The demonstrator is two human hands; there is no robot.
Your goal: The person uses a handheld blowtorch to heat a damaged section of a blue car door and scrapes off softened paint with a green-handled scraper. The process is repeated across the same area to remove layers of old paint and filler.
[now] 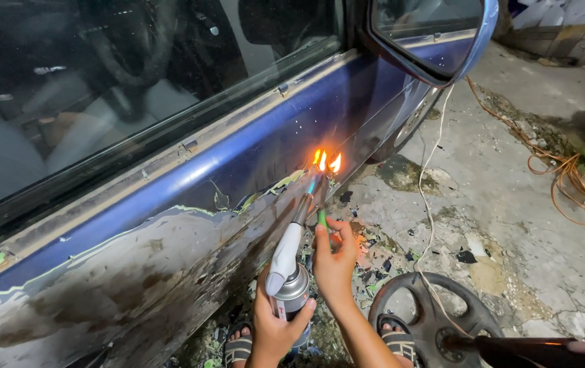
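Two hands work at the car door (170,191): left hand (275,327) clenches the rigid, hot-tipped torch (289,262) by its canister; right hand (335,262) pinches a thin, light scraper (321,204) beside the flame (326,162).

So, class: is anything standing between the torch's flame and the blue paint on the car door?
Nothing visible. The flame of the torch, held in the left hand, plays right against the door. The scraper in the right hand lies beside it.
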